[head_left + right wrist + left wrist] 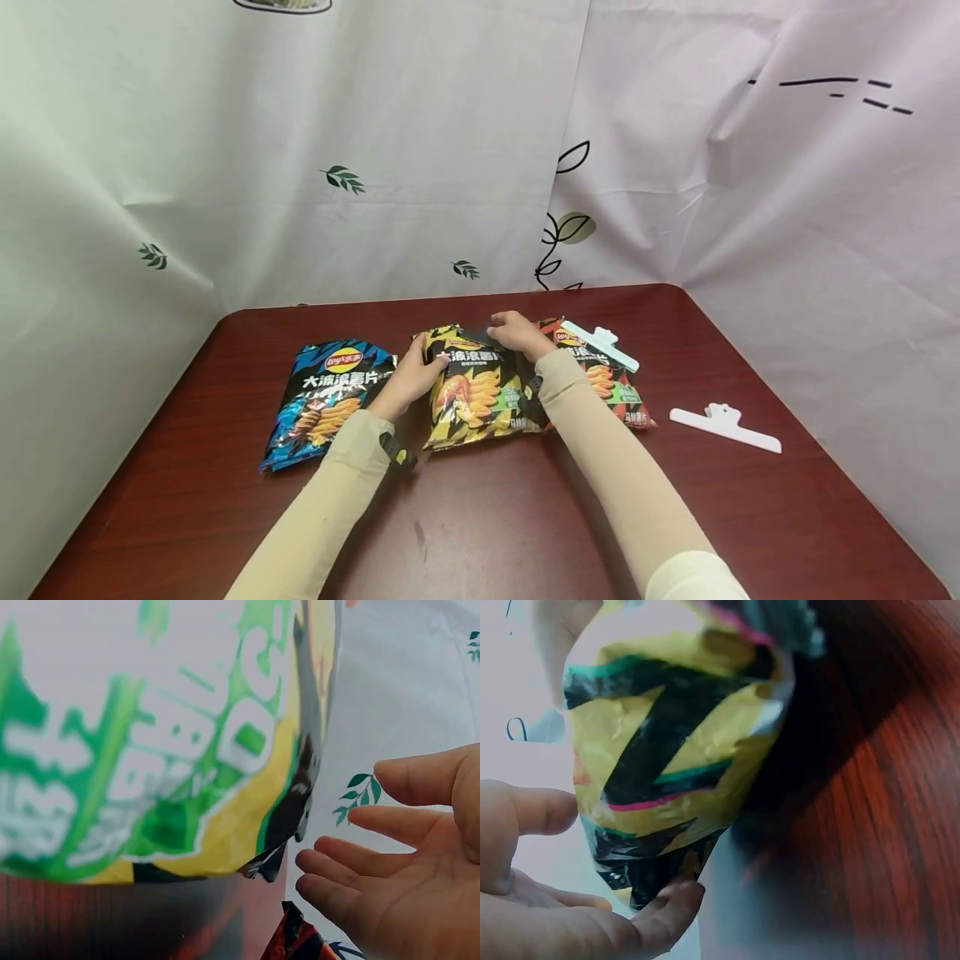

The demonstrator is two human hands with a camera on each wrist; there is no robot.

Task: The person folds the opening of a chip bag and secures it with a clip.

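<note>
A yellow-and-black chip bag [472, 400] lies in the middle of the dark red table [487, 517]. My left hand [411, 377] is at the bag's upper left corner. In the left wrist view that hand [592, 915] is spread, with one fingertip touching the yellow bag [675, 750] at its edge and the thumb apart from it. My right hand [517, 332] is over the bag's top edge. The right wrist view shows this hand [352, 862] with straight fingers just beside the yellow bag [150, 750], gripping nothing.
A blue chip bag [330, 400] lies to the left and a red chip bag [611, 379] to the right, with a pale clip [600, 344] across the red bag's top. A white clip [725, 427] lies loose at the right. Leaf-printed white curtains [420, 167] enclose the table.
</note>
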